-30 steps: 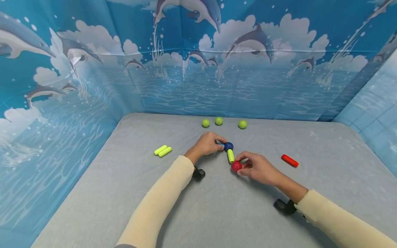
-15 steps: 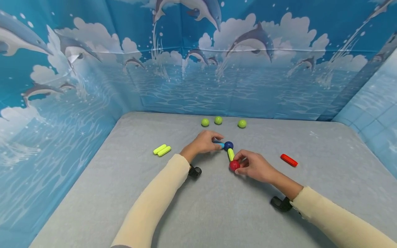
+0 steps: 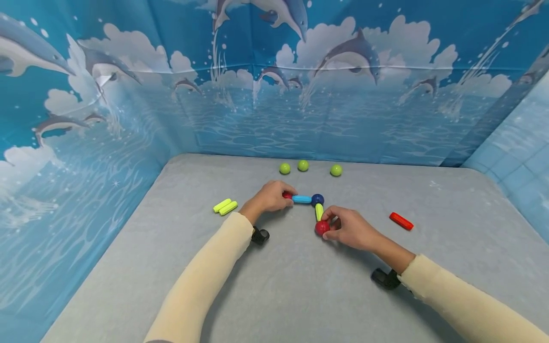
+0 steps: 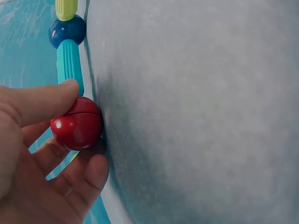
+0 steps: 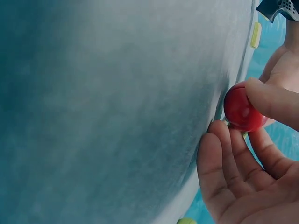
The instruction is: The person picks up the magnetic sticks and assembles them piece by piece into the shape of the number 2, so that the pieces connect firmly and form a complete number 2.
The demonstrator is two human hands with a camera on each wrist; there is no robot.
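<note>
Navy ball forms the corner of a joined chain on the grey surface. From it a light blue rod runs left to a red ball, which my left hand holds between thumb and fingers. A yellow-green rod leads from the navy ball toward me and meets a second red ball. My right hand grips that ball from its right side, thumb on top in the right wrist view. Fingers partly cover the left red ball in the head view.
Two yellow-green rods lie side by side at the left. A red rod lies at the right. Three green balls, one of them a green ball, sit near the back edge, before a dolphin-print curtain.
My left hand has moved left from beside the navy ball, uncovering the light blue rod and part of its red ball. My right hand has shifted slightly left with the other red ball.
</note>
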